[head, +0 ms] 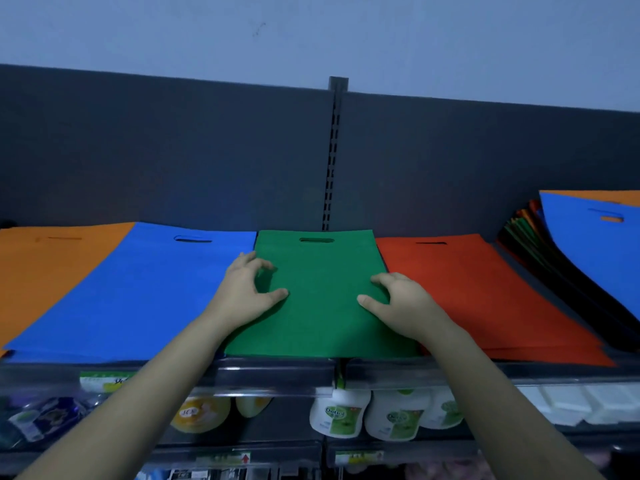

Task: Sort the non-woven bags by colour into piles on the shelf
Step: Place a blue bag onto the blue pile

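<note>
A pale wall runs across the top of the frame, and under it stand a dark back panel and a slotted upright at centre. The shelf crosses the middle of the frame with a clear front rail and carries the non-woven bags flat in a row, handle slots toward the panel. From left to right lie an orange pile, a blue pile, a green pile and a red pile, each just beside or slightly overlapping the next.

At far right a mixed stack of several colours leans up against the panel, with a blue bag on top.

The left hand sits on the green pile's left edge, over the border with the blue. The right hand sits on its right edge, over the border with the red. On both hands the fingers are bent, and the thumb and forefinger tips touch the green fabric. I cannot tell whether they pinch it or only press.

In the lower frame, on the shelf below, stand white Dettol bottles, a yellow bottle and white packs at right.
</note>
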Demonstrator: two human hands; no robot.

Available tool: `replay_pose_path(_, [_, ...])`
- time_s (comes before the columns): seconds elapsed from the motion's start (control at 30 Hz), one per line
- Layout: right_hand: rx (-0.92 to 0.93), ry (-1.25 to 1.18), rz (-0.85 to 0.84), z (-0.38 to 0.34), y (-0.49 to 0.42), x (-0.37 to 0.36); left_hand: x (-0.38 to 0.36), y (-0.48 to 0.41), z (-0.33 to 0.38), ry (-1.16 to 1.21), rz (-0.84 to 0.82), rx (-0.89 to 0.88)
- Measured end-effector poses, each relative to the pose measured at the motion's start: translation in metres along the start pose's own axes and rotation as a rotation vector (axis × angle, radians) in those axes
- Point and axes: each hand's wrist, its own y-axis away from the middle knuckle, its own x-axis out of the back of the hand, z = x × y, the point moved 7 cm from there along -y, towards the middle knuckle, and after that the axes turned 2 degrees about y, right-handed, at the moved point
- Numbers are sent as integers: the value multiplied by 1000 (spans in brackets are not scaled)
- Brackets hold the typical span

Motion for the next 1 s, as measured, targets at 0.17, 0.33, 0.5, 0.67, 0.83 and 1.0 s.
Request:
replay_pose_path(0.17, [-87,117,50,30,7,44,-3,0,40,-278,-18,-131])
replay_pose_path(0.33, [-183,383,152,71,23,105,-16,-2,155,-386,43,-398])
replay_pose_path(0.5, [-357,445,222,148,53,175,-57,-1,285,-454,101,-560])
replay_pose_path(0.67, [-413,405,129,247,81,211,-124,-3,373,-497,71,-501])
replay_pose_path(0.83, [-526,349,20,363,101,236,-204,-7,416,-298,-150,-270])
replay_pose_path(1.0, [-541,249,-133,424,101,220,-256,-25,415,400,-253,78])
